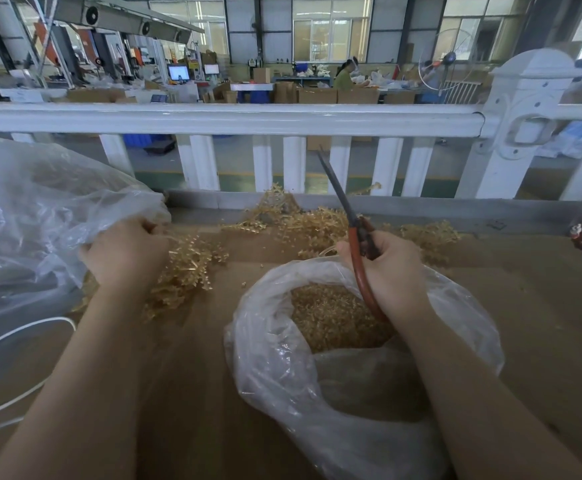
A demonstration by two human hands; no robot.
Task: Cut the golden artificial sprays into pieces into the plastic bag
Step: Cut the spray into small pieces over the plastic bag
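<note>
Golden spray [185, 268] in left hand [126, 252], gripped in a closed fist by the stem end, fronds trailing down onto the cardboard work surface [524, 306] just beside the big clear sack [40, 220] at left. More uncut sprays [317, 223] heaped along the far edge of the board, near the white railing [227, 117]. Right hand [393, 268] curled round the red handles of the scissors [355, 233], blades closed together and pointing up and away, held over the far rim of the open plastic bag [275, 358]. Bag already holding a deep layer of cut golden pieces [331, 317]; mouth gaping wide toward the body. Step in hand, by the look of it: bringing a fresh spray across for cutting. Best done by carrying the spray right over the bag mouth before opening the blades, so snippets drop inside rather than on the board, where a few strays [244, 283] already lie. Short, even snips from the tip back toward the fist; fingers kept well behind the cut. Bag rim floppy, likely to fold in if brushed.
</note>
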